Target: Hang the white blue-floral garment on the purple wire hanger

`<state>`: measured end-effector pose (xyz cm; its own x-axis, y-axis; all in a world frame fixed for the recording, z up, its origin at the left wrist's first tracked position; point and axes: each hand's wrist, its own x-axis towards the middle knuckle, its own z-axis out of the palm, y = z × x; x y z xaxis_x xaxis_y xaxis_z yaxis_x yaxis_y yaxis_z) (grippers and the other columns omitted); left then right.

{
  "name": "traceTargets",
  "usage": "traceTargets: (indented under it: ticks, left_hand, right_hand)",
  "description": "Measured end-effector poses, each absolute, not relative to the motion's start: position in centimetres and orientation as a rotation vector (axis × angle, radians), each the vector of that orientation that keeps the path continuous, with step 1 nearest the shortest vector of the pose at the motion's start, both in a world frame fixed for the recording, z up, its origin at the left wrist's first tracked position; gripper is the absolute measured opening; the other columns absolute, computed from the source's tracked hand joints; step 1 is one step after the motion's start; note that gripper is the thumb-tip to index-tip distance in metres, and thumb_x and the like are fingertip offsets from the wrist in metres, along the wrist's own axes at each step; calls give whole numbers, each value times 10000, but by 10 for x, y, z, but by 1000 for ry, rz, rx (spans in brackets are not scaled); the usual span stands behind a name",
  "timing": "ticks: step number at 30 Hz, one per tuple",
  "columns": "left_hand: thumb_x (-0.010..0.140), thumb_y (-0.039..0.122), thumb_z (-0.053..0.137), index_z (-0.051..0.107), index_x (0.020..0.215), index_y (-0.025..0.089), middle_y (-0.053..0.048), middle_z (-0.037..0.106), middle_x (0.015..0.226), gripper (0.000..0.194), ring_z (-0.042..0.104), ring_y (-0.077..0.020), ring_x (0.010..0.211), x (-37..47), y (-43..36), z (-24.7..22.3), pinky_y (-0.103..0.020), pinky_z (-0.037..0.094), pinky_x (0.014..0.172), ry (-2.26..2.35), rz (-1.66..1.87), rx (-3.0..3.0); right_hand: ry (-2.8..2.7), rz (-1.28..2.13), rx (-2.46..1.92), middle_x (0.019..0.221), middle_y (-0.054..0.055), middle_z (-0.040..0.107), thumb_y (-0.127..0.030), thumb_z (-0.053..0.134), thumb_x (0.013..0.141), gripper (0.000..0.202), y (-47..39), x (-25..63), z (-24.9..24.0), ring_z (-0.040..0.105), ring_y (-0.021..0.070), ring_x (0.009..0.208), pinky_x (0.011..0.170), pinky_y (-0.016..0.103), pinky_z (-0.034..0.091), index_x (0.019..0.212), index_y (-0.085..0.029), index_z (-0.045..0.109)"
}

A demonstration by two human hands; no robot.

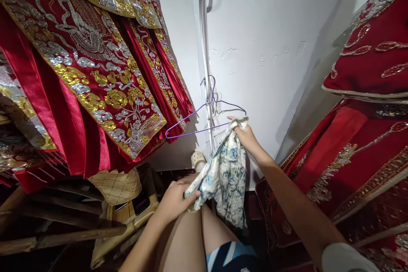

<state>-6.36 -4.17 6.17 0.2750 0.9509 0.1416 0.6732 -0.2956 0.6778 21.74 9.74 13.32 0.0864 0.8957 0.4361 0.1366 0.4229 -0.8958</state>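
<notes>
A white garment with a blue and green floral print [231, 174] hangs bunched between my two hands; its exact kind cannot be made out. My left hand [178, 197] pinches its lower left edge, thumb on top, just above my knees. Up at the right end of a thin purple clothes hanger [188, 134], my right hand [245, 134] grips the garment's upper edge. The cloth there covers part of the hanger's right corner, and whether my fingers also touch the wire is hidden. The hanger's hook sits at a white upright rail [204, 42].
Red costumes with gold and silver embroidery [117, 85] hang on the left, close to the hanger. More red beaded garments [366, 144] fill the right side. A wooden chair [127, 225] with a gold quilted bag [117, 187] stands lower left. Behind is a white wall [261, 25].
</notes>
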Motion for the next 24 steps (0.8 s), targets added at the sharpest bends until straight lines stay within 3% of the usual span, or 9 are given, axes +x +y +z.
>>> traceTargets:
  ticks: [3,6,8,11,14,19,21,24]
  left_hand:
    - [919,435,497,703,683,224,-87,670,712,377,606,-269,776,-91,-26,90,-371,417,834,1680,507,2335]
    - [879,343,486,756,828,230,-132,711,840,298,632,-324,921,-117,-11,106,-406,428,854,1949,436,2395]
    - [872,337,472,762,898,234,-139,717,840,309,652,-335,917,-131,-1,112,-400,448,835,2083,439,2327]
    - [899,353,424,742,1033,235,-116,731,877,365,673,-310,889,-133,12,121,-369,473,835,1976,664,2221]
    - [946,349,351,689,1176,209,-100,730,1066,432,651,-283,1030,-114,21,137,-351,465,922,1719,1068,2145]
    - [907,260,433,690,1157,202,-57,712,1170,364,631,-226,1071,-76,40,181,-298,450,957,1556,1599,2041]
    - [900,252,456,701,1139,204,-51,720,1157,346,643,-210,1003,-66,50,199,-281,463,902,1516,1638,2112]
    - [907,252,450,721,1096,202,-53,743,1044,334,652,-213,898,-50,64,217,-274,459,800,1501,1406,2297]
  right_hand:
    - [-1415,827,-1156,712,28,657,-487,537,806,328,134,203,124,589,190,725,707,280,461,783,-181,653]
    - [-1443,776,-1253,633,22,614,-451,556,762,282,145,204,114,565,195,678,653,284,434,662,-190,588]
    - [-1426,742,-1272,628,21,605,-412,571,727,239,138,213,109,555,198,677,639,289,418,640,-190,575]
    - [-1424,664,-1290,646,23,618,-388,596,702,210,118,231,108,560,202,685,631,292,415,651,-184,588]
    - [-1463,636,-1278,667,34,647,-364,610,722,191,98,241,114,580,206,677,618,291,430,688,-176,620]
    - [-1522,808,-1263,649,49,671,-369,623,760,209,73,236,125,606,205,616,570,287,438,693,-172,641]
    - [-1522,833,-1287,629,34,655,-372,618,761,218,67,231,127,584,190,589,561,282,423,661,-178,619]
    - [-1535,824,-1269,608,9,625,-345,605,756,209,63,225,127,554,174,589,567,274,402,624,-185,580]
